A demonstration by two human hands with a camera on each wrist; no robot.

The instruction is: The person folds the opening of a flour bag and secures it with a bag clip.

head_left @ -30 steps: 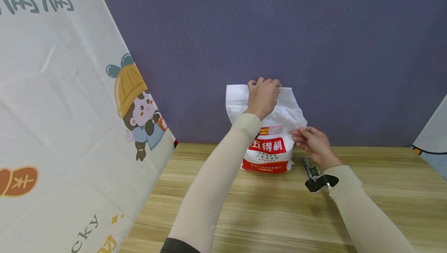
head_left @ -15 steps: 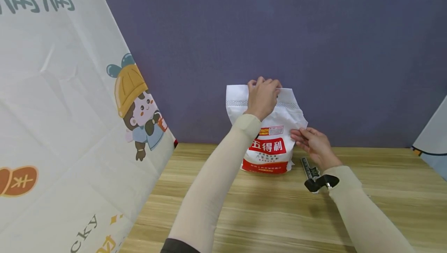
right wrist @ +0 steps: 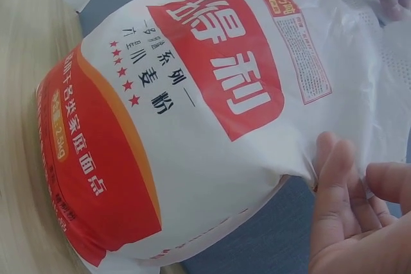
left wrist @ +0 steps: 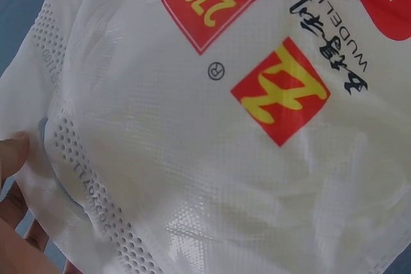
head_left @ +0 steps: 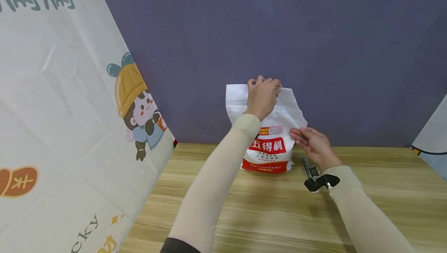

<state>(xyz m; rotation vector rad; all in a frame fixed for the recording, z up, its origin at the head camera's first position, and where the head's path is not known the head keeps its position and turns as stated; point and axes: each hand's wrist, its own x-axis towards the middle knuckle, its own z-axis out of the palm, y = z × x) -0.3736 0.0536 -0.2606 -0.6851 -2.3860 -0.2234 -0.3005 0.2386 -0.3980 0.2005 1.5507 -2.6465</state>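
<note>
Wooden tabletop (head_left: 265,214), striped grain. Right hand (head_left: 315,147), thumb and fingers pinching the side edge of a white flour bag (head_left: 269,145). Bag red-printed, upright on the tabletop. Left hand (head_left: 263,96), fingers curled over the bag's top edge, gripping it. Blue-grey backdrop (head_left: 349,51), behind.

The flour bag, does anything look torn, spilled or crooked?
Nothing stands out: the flour bag stands upright on the table, with no tear or spill visible. Its side is merely creased where the right hand pinches it; the left hand grips its top.
</note>
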